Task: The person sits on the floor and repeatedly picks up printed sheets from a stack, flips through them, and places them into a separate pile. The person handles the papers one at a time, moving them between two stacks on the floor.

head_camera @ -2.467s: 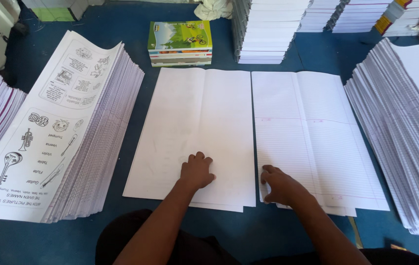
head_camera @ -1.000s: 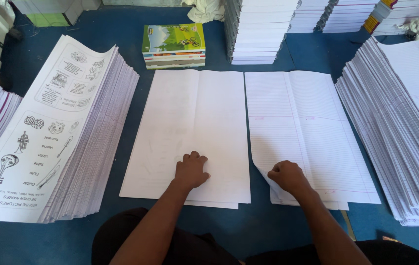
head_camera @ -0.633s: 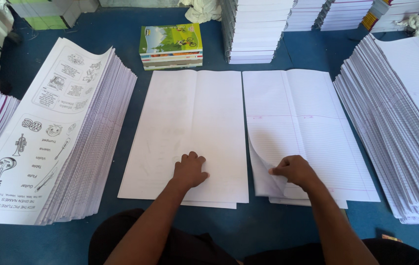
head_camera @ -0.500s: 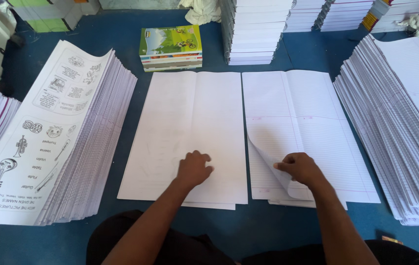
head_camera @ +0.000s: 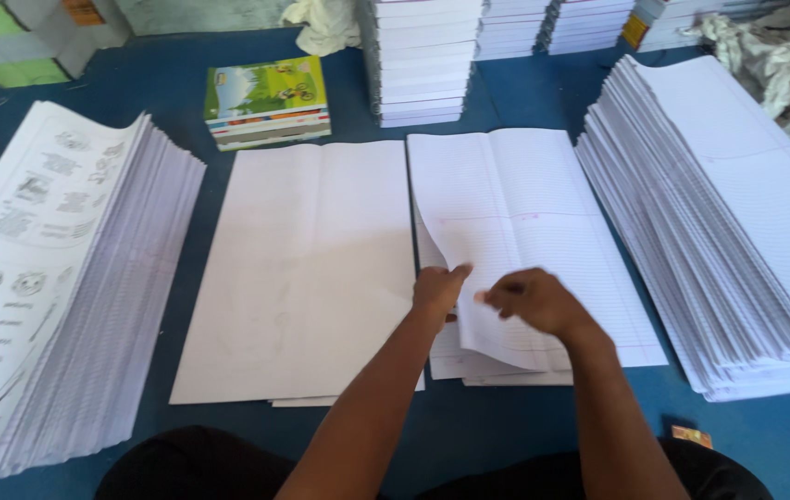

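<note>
Two flat piles of large sheets lie in front of me on the blue surface: a blank white pile (head_camera: 307, 268) on the left and a ruled pile (head_camera: 543, 213) on the right. The top ruled sheet (head_camera: 455, 231) is curled up off its pile along its left and near edge. My left hand (head_camera: 436, 289) has crossed over and pinches that raised edge. Just to the right, my right hand (head_camera: 532, 301) has its blurred fingers curled on the same sheet, which bends beneath the wrist.
A tall fanned stack of printed picture sheets (head_camera: 52, 278) fills the left side. A tall stack of ruled sheets (head_camera: 737, 213) stands at the right. Colourful booklets (head_camera: 267, 100) and white stacks (head_camera: 418, 56) sit at the back, with crumpled cloth (head_camera: 774, 56) at the back right.
My right hand has peeled the top ruled sheet's near-left corner up and further back. My left hand has left the blank pile and moved right to take the raised edge.
</note>
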